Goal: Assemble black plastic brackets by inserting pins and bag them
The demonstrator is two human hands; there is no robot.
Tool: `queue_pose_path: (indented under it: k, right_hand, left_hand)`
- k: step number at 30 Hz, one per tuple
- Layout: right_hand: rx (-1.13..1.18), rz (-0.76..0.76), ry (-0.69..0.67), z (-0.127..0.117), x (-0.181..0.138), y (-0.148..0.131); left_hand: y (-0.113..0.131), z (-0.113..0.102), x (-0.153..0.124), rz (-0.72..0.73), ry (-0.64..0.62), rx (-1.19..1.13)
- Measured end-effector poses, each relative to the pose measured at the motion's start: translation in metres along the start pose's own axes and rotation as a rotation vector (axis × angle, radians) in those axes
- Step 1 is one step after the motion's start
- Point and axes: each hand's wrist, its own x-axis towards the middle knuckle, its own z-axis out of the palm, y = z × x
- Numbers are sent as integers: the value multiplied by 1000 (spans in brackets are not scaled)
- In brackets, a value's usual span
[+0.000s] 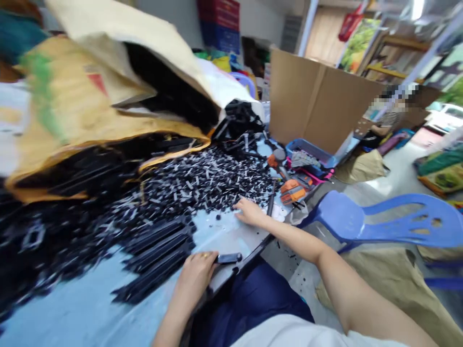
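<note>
My left hand [198,272] is closed around a long black plastic piece, near the table's front edge. One end of the black plastic piece [229,258] sticks out to the right past my fingers; the rest is hidden under the hand. My right hand [250,213] reaches to the near edge of a heap of small black plastic parts [213,173], its fingers stretched out and slightly apart. Beside my left hand lie several long black plastic strips [155,262], side by side on the light blue tabletop [90,303].
Large yellow sacks [61,96] of black parts stand at the left. Orange power tools [292,191] and a blue basket [311,152] lie by the right edge, before a cardboard sheet [318,101]. A blue plastic chair [343,217] stands right; another person [387,123] sits farther back.
</note>
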Motion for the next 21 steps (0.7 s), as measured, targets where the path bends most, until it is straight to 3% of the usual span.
queue_pose_path:
  k: [5, 9, 12, 15, 17, 21]
  right_hand:
    - [23, -165, -122, -8, -40, 11]
    - [-109, -288, -145, -12, -59, 17]
    - [-234, -353, -66, -7, -62, 24]
    - [-291, -326, -23, 5, -60, 33]
    - [-294, -299, -10, 15, -60, 39]
    - [-289, -272, 69, 34, -60, 46]
  left_hand:
    - [-20, 11, -3, 130, 117, -44]
    - [-16, 6, -7, 58, 199, 51]
    - [-5, 3, 1, -23, 130, 119]
    - [1, 3, 18, -80, -31, 99]
    - [1, 1, 37, -122, -75, 57]
    - [1, -9, 90, -253, 46, 56]
